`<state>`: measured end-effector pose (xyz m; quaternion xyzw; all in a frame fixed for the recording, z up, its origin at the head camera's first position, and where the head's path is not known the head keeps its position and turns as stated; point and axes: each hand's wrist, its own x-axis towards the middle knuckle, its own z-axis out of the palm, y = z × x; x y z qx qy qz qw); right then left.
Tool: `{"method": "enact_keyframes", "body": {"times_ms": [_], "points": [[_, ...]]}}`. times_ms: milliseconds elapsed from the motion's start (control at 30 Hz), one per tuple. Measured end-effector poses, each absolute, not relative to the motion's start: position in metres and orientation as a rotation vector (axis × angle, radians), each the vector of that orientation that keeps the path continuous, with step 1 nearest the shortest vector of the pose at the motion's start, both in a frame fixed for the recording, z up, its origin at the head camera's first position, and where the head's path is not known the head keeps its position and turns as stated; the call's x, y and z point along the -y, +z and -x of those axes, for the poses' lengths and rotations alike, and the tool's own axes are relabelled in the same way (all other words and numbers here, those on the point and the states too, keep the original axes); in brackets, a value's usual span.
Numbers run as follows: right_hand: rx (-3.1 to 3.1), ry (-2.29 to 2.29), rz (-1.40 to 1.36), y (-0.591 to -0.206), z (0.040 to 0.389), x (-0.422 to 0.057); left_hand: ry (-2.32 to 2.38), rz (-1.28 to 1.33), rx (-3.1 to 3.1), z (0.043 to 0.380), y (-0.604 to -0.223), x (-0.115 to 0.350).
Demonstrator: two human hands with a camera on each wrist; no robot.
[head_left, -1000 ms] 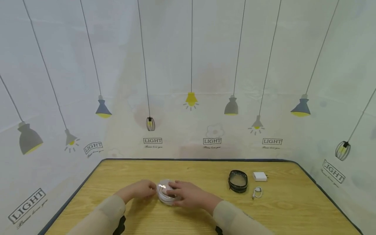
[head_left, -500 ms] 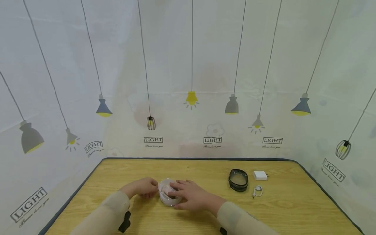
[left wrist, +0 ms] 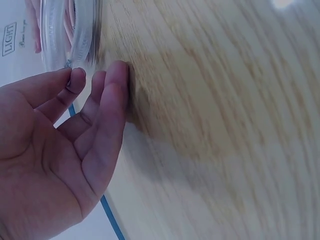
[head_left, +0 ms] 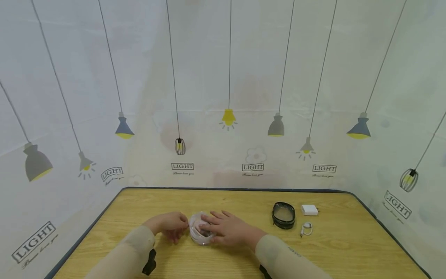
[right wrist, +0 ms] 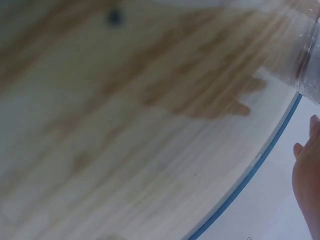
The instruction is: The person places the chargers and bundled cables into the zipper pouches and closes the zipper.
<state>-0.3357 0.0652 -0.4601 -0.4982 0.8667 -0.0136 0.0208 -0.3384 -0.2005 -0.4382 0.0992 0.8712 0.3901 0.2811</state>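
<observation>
A round, clear plastic zip pouch [head_left: 197, 235] stands on the table left of centre. At its left side my left hand [head_left: 171, 226] pinches the small zipper pull [left wrist: 69, 64] between thumb and index finger, close against the pouch wall. The other fingers of that hand are loosely bent beside the tabletop. My right hand [head_left: 230, 231] lies over the pouch's top and right side with fingers spread, covering part of it. In the right wrist view only the pouch's edge [right wrist: 311, 70] and a bit of a hand show at the right border.
Toward the right back of the wooden table [head_left: 348, 240] lies a round clear pouch with black trim [head_left: 283, 223]. Beside it are a white charger plug [head_left: 309, 210] and a short coiled white cable [head_left: 307, 228]. A lamp-printed backdrop [head_left: 223, 155] rises behind the table.
The pouch and both hands have shifted slightly to the right. The lower fingers of my left hand have loosened and hang further down, while my right hand keeps its place on the pouch.
</observation>
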Motion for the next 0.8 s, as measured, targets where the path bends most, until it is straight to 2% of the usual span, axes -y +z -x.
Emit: {"method": "enact_keyframes", "body": {"times_ms": [367, 800], "points": [[-2.714, 0.014, 1.499, -0.460, 0.332, -0.062, 0.952, -0.346, -2.400, 0.336, -0.435, 0.206], [-2.694, -0.075, 1.357, -0.461, 0.326, -0.059, 0.962, -0.282, -2.399, 0.328, -0.434, 0.205]]}}
